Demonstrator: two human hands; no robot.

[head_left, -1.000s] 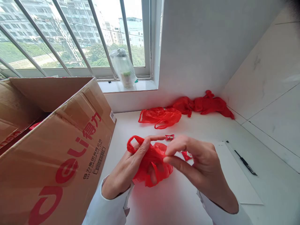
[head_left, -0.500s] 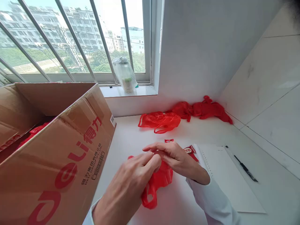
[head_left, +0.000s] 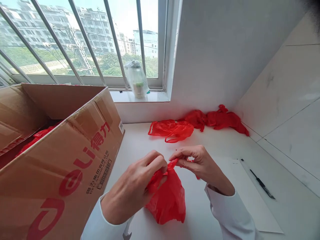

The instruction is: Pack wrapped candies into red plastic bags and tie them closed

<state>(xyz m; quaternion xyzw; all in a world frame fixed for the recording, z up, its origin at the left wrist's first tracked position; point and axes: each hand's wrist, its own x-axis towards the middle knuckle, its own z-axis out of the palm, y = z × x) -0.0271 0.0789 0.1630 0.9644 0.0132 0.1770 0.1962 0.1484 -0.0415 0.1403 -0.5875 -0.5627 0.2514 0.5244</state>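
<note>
Both the left hand (head_left: pixel 136 185) and the right hand (head_left: pixel 197 163) are clamped on one red plastic bag (head_left: pixel 172 200) above a white table (head_left: pixel 140 140); the left has its fingers curled over the gathered plastic just below the neck, while the right pinches the twisted top between thumb and fingertips, the rest of its fingers bent loosely; the two grips sit near each other, a short stretch of knotted-looking plastic between them; the bag's full body hangs below that neck, between the forearms and slightly nearer the left hand; a scrap of red shows beneath the right hand, perhaps a wrapper, though the fingers hide most of it.

Beyond the hands, a flattened red bag (head_left: pixel 171 130) lies on the tabletop, with bunched red bags (head_left: pixel 225 119) beside it along the wall; a cardboard box (head_left: pixel 82 156) stands at left, red plastic inside; at right, a black pen (head_left: pixel 262 184) rests beside white paper (head_left: pixel 252 200).
</note>
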